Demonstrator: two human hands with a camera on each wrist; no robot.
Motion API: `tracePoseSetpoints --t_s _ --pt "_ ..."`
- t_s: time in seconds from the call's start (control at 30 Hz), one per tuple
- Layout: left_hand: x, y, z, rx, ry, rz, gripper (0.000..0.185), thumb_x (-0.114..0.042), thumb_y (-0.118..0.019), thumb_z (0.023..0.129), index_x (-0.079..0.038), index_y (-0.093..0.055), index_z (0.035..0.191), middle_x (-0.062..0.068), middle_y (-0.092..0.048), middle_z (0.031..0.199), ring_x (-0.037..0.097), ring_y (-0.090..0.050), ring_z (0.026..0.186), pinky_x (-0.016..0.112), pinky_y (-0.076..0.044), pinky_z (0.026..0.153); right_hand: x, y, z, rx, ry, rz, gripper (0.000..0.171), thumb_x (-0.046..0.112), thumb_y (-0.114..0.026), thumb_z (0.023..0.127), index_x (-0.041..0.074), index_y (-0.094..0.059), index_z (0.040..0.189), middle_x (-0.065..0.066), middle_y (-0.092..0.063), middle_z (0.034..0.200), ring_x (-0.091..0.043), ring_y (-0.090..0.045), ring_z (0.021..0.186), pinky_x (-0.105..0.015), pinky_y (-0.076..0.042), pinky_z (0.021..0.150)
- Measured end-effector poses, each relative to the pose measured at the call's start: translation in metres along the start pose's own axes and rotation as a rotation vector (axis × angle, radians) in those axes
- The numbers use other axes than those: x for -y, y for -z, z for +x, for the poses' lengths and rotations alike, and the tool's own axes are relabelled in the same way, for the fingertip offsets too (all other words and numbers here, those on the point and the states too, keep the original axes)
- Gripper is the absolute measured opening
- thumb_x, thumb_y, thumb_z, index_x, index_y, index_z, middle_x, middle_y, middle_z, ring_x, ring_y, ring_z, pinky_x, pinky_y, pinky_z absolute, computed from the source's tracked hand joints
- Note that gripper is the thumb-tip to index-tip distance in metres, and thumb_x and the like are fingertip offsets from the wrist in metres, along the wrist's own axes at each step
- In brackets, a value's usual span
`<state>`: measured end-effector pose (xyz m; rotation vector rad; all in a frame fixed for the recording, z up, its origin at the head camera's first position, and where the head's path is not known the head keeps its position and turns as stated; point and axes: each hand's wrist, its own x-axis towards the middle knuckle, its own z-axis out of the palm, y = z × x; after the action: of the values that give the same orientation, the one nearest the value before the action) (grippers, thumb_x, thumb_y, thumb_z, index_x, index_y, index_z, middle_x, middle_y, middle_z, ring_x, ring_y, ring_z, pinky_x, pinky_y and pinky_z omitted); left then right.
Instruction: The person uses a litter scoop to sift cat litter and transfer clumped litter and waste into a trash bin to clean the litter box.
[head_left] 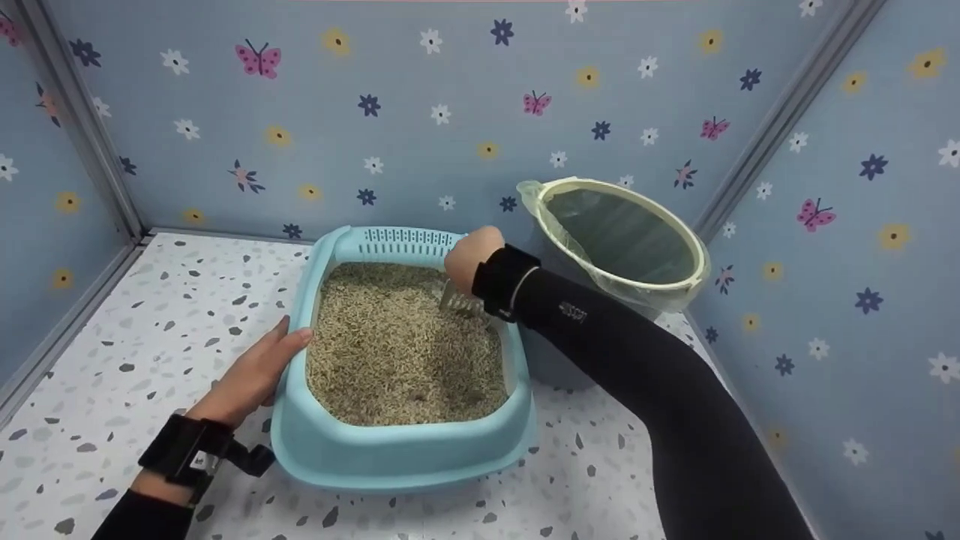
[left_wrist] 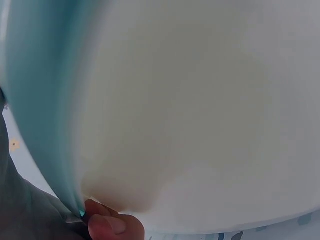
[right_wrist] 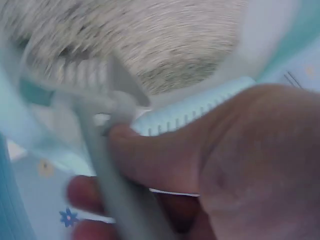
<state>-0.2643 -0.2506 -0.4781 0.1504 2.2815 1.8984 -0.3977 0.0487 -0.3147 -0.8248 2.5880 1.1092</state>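
A light blue litter box (head_left: 397,457) full of tan pellet litter (head_left: 382,345) stands on the speckled floor. My left hand (head_left: 255,367) grips its left rim, thumb on top; the left wrist view shows fingertips (left_wrist: 117,225) curled in under the rim. My right hand (head_left: 474,259) is over the box's far right corner and holds a grey slotted litter scoop (right_wrist: 107,155) by its handle, thumb along it. The scoop's slotted head (head_left: 457,300) is down at the litter by the right wall, partly hidden by the wrist in the head view.
A bin (head_left: 697,277) with a cream rim and a clear liner stands close behind the box's right side, under my right forearm. Flowered blue panels (head_left: 420,97) enclose the floor at the back, left and right.
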Motion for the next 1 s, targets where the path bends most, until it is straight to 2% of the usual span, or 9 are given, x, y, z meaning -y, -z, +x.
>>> tracePoseSetpoints --t_s 0.1,0.17,0.23,0.37,0.43,0.63,0.8,1.0 --pt "0.0 -0.001 0.001 0.0 0.001 -0.005 0.088 -0.056 -0.046 0.116 -0.02 0.001 0.181 0.033 -0.061 0.127 0.03 -0.074 0.092 0.037 -0.061 0.062 0.003 -0.002 0.003 -0.048 0.014 -0.07 0.046 0.021 -0.056 0.114 0.02 -0.036 0.073 0.002 -0.03 0.068 -0.016 -0.026 0.063 -0.037 -0.027 0.059" --pt "0.001 -0.001 0.002 -0.003 0.001 -0.004 0.087 -0.056 -0.046 0.116 -0.02 0.0 0.181 0.027 -0.064 0.113 0.026 -0.072 0.08 0.033 -0.055 0.054 0.0 -0.004 0.005 -0.056 0.037 -0.065 0.044 0.021 -0.057 0.111 0.02 -0.034 0.073 0.003 -0.028 0.068 -0.016 -0.025 0.063 -0.037 -0.027 0.059" --pt "0.001 -0.001 0.002 -0.003 0.001 -0.003 0.088 -0.056 -0.046 0.116 -0.018 0.0 0.181 0.025 -0.066 0.11 0.025 -0.073 0.078 0.033 -0.056 0.054 -0.005 -0.006 0.009 -0.043 0.041 -0.03 0.042 0.026 -0.061 0.106 0.021 -0.036 0.072 0.004 -0.028 0.067 -0.016 -0.025 0.062 -0.037 -0.028 0.058" --pt "0.001 -0.001 0.002 -0.006 -0.004 -0.005 0.089 -0.057 -0.046 0.116 -0.018 0.0 0.181 0.03 -0.066 0.124 0.033 -0.078 0.094 0.044 -0.067 0.069 -0.013 -0.012 0.016 -0.051 0.045 0.008 0.045 0.051 -0.074 0.1 0.022 -0.051 0.076 0.005 -0.041 0.067 -0.017 -0.038 0.063 -0.038 -0.038 0.059" --pt "0.001 -0.001 0.002 -0.007 -0.002 -0.01 0.089 -0.058 -0.047 0.116 -0.019 -0.001 0.181 0.033 -0.065 0.129 0.038 -0.078 0.099 0.048 -0.068 0.074 -0.016 -0.016 0.02 -0.074 0.048 0.008 0.046 0.058 -0.078 0.097 0.021 -0.057 0.079 0.004 -0.047 0.069 -0.017 -0.044 0.064 -0.038 -0.043 0.06" --pt "0.001 -0.001 0.001 -0.003 0.001 -0.004 0.089 -0.058 -0.046 0.115 -0.02 0.001 0.181 0.035 -0.062 0.135 0.038 -0.076 0.102 0.049 -0.068 0.077 -0.021 -0.024 0.026 -0.14 0.054 0.061 0.034 0.041 -0.075 0.091 0.02 -0.051 0.079 0.003 -0.046 0.072 -0.02 -0.041 0.066 -0.039 -0.04 0.059" --pt "0.0 0.0 0.001 -0.008 -0.007 0.002 0.09 -0.059 -0.046 0.115 -0.019 0.002 0.181 0.038 -0.058 0.14 0.04 -0.076 0.104 0.049 -0.068 0.078 -0.027 -0.031 0.025 -0.151 0.055 0.199 0.04 0.045 -0.078 0.09 0.02 -0.051 0.075 0.003 -0.046 0.074 -0.021 -0.043 0.067 -0.039 -0.04 0.06" --pt "0.001 0.0 0.001 0.02 -0.026 -0.028 0.088 -0.055 -0.045 0.116 -0.02 0.004 0.18 0.039 -0.041 0.16 0.048 -0.065 0.125 0.05 -0.063 0.089 -0.033 -0.04 0.022 -0.122 0.031 0.373 0.045 0.048 -0.083 0.089 0.019 -0.052 0.074 0.002 -0.047 0.073 -0.022 -0.045 0.068 -0.04 -0.041 0.061"
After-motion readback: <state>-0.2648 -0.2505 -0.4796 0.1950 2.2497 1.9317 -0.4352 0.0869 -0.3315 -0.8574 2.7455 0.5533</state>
